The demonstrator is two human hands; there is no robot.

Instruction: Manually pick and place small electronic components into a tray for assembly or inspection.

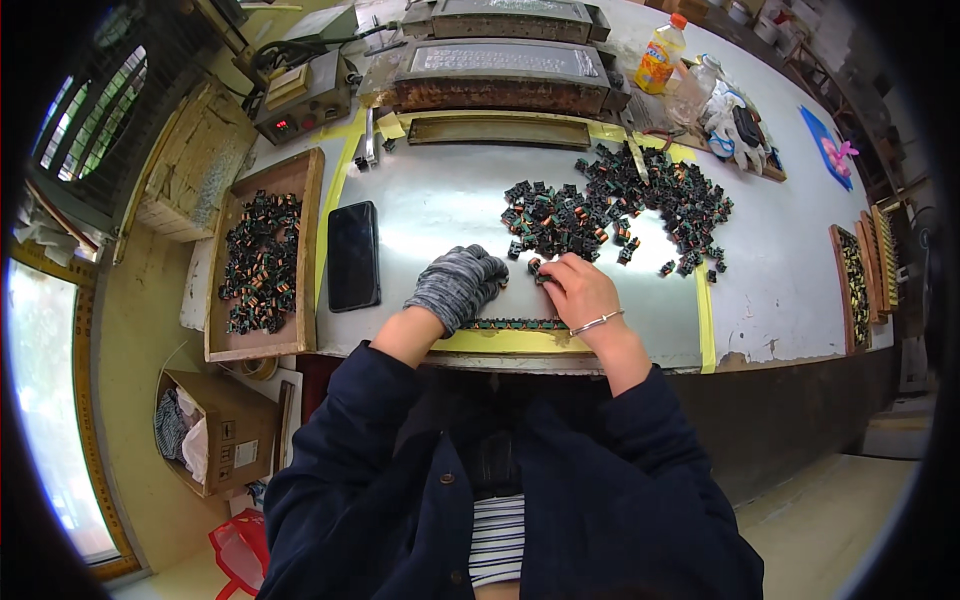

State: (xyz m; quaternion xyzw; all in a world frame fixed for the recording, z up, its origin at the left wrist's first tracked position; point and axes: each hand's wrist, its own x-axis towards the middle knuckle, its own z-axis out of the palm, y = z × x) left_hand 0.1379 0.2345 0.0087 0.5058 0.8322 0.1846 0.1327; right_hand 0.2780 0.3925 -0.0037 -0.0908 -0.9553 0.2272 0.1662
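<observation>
Worktop (430, 190) with phone (353, 257), loose components (560, 222)

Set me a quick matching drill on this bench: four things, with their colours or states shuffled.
1. Left hand
2. Right hand
3. Phone
4. Wooden tray left of the phone

A. Holds a heap of small coil parts
B. Bare, with a bracelet at the wrist
C. Covered by a grey knitted glove
D. Black, lying flat

Pairs: 1-C; 2-B; 3-D; 4-A

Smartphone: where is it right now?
The smartphone lies left of centre in the head view, between the wooden tray and the gloved left hand.
</observation>
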